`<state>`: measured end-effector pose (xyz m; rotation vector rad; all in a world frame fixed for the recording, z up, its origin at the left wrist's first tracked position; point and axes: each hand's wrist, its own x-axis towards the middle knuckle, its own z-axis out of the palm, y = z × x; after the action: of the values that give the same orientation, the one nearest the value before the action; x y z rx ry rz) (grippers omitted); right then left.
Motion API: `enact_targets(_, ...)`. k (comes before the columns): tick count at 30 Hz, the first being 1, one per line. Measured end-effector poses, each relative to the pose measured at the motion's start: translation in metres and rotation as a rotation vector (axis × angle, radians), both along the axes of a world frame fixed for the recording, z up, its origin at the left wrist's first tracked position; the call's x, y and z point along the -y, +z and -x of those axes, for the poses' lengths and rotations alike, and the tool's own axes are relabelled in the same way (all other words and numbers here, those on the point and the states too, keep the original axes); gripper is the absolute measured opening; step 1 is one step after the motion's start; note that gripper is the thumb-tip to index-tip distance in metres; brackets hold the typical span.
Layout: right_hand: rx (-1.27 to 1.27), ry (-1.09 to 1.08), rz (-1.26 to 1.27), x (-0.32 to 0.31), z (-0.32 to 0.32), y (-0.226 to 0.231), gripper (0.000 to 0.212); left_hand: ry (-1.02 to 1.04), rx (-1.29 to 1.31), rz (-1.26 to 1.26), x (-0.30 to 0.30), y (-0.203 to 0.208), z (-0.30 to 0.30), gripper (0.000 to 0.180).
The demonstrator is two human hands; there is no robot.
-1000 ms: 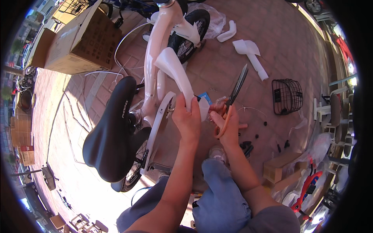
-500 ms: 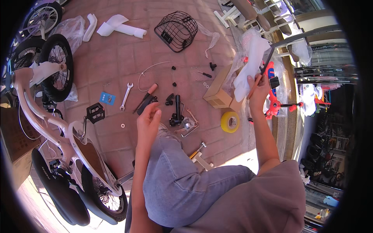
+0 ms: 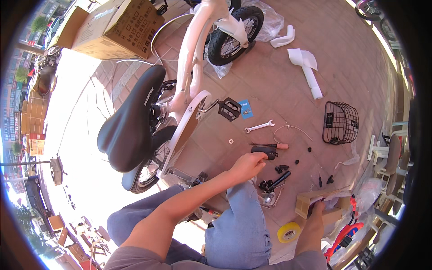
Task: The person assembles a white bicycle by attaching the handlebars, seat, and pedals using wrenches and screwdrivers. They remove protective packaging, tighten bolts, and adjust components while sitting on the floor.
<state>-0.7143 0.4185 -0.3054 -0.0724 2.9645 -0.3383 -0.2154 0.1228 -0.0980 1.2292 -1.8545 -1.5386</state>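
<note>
My left hand (image 3: 249,165) is over the paving with its fingers curled together. Its fingertips meet the near edge of a flat black part (image 3: 264,151); whether they grip it is hidden. Beside that part lies a screwdriver with an orange-pink handle (image 3: 282,146). My right hand (image 3: 317,208) reaches into the opening of a small cardboard box (image 3: 305,202), and its fingers are out of sight inside. Between the hands lie a black tube-shaped bicycle part (image 3: 280,180) and small black pieces (image 3: 282,168).
A pale pink bicycle (image 3: 186,63) with a black saddle (image 3: 135,119) stands at left. On the paving lie an open-ended wrench (image 3: 259,126), yellow tape roll (image 3: 288,232), black wire basket (image 3: 340,123) and white foam (image 3: 308,74). A large carton (image 3: 117,31) stands behind.
My view has swung left toward the bicycle. My right hand has come down from beside the white wrapping into the small box. My left hand's fingers have curled at the black part.
</note>
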Motion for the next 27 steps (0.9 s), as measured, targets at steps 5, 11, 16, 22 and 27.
enact_targets(5, 0.280, 0.057, -0.029, 0.014, -0.032, -0.004, 0.037, 0.111, 0.171, -0.029, -0.009, -0.013, -0.042, 0.025)
enact_targets(11, 0.394, 0.150, 0.067, 0.012, -0.003, 0.043, 0.032, 0.105, 0.201, -0.015, -0.020, -0.014, -0.055, 0.025)
enact_targets(16, 0.565, 0.169, 0.226, -0.008, 0.020, 0.079, 0.029, 0.005, 0.227, 0.004, -0.018, -0.013, -0.053, 0.024)
enact_targets(22, 0.671, 0.195, 0.251, -0.032, 0.022, 0.119, 0.024, -0.008, 0.113, -0.071, -0.018, -0.013, -0.040, 0.023)
enact_targets(27, 0.370, 0.182, 0.269, 0.002, -0.029, 0.159, 0.016, -0.016, 0.070, -0.154, -0.030, -0.017, -0.033, 0.024)
